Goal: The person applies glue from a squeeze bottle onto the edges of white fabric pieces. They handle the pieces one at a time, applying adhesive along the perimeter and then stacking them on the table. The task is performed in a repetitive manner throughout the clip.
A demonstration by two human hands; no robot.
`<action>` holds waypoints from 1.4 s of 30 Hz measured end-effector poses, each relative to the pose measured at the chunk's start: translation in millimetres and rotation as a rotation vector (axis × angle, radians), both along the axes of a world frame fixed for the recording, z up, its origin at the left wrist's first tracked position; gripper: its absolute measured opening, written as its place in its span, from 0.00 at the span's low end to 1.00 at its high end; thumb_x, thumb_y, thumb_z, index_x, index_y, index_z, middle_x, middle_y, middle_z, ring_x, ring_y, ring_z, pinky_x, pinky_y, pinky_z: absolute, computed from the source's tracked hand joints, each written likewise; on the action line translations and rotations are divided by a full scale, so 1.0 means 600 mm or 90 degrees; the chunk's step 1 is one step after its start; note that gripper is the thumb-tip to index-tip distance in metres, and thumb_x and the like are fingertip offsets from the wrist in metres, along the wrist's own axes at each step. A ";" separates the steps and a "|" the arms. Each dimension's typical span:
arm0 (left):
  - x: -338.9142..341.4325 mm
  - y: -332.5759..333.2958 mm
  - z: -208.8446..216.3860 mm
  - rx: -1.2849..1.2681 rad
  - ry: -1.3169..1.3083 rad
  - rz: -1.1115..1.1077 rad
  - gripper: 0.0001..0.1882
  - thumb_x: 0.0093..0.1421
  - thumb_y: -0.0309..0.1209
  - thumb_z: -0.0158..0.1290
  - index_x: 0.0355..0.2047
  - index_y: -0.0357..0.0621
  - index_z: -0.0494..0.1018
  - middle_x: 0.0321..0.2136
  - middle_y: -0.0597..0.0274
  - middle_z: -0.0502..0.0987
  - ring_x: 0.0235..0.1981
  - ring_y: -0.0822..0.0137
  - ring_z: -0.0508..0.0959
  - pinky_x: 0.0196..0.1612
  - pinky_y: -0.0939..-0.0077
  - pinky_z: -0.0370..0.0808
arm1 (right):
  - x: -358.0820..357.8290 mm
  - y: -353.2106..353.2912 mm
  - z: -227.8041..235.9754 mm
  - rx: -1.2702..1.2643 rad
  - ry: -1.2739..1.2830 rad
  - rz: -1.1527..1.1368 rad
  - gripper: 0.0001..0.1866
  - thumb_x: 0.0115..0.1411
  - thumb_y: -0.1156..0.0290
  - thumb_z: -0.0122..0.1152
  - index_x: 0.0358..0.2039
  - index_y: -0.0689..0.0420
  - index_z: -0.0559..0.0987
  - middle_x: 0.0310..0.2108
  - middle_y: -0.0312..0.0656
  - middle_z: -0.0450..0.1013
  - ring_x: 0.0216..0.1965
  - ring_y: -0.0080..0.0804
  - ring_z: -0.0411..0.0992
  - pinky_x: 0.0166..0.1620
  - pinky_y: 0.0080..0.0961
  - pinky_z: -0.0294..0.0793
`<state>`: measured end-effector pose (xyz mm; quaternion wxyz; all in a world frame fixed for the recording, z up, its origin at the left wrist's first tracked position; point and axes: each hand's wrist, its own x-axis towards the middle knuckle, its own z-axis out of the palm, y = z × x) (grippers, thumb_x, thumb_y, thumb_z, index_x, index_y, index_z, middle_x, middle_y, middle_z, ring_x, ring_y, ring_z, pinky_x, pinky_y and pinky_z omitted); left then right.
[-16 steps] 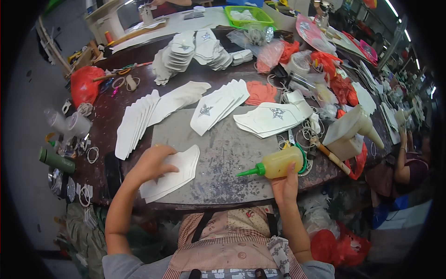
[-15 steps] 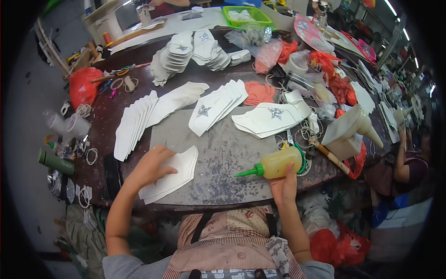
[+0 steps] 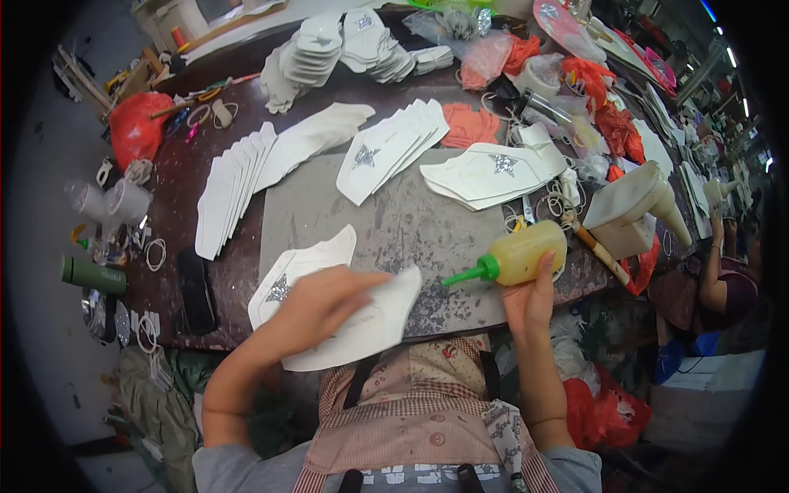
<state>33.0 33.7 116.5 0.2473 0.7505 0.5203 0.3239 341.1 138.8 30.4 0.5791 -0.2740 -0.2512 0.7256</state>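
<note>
Apparently you're positioning the white panel (image 3: 399, 311) at six o'clock, left fingers (image 3: 353, 284) blurred, grip unclear; right fingers (image 3: 544, 273) grasp the squeeze bottle (image 3: 530, 245) at three; next, perhaps tilt it

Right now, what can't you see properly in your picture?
All in the head view:
Left hand: blurred, so its exact grip is unclear.
Silver star on the white piece: partly hidden by that hand.
Scissors: partly hidden behind the yellow bottle.
Bright green basket: cut off by the top edge.
Bottle's green tip: too small to tell whether it's wet.
</note>
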 end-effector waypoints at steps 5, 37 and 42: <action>0.022 0.002 -0.106 0.135 0.261 0.014 0.27 0.51 0.24 0.59 0.52 0.58 0.78 0.32 0.59 0.72 0.28 0.62 0.76 0.27 0.69 0.74 | -0.037 0.020 0.020 0.112 -0.243 -0.042 0.21 0.65 0.62 0.62 0.52 0.62 0.71 0.45 0.39 0.72 0.46 0.27 0.72 0.51 0.30 0.73; 0.040 0.007 -0.100 0.127 0.188 0.130 0.22 0.52 0.34 0.65 0.49 0.50 0.79 0.33 0.59 0.72 0.32 0.61 0.76 0.33 0.67 0.74 | -0.025 -0.049 0.020 0.084 -0.278 -0.071 0.28 0.63 0.61 0.65 0.55 0.65 0.67 0.44 0.39 0.72 0.43 0.25 0.72 0.49 0.25 0.72; 0.042 0.006 -0.110 0.125 0.220 0.145 0.21 0.52 0.34 0.65 0.48 0.50 0.79 0.33 0.61 0.72 0.32 0.61 0.75 0.32 0.68 0.73 | -0.043 -0.039 0.020 0.066 -0.296 -0.048 0.28 0.62 0.61 0.66 0.56 0.65 0.68 0.44 0.40 0.72 0.42 0.24 0.72 0.47 0.22 0.73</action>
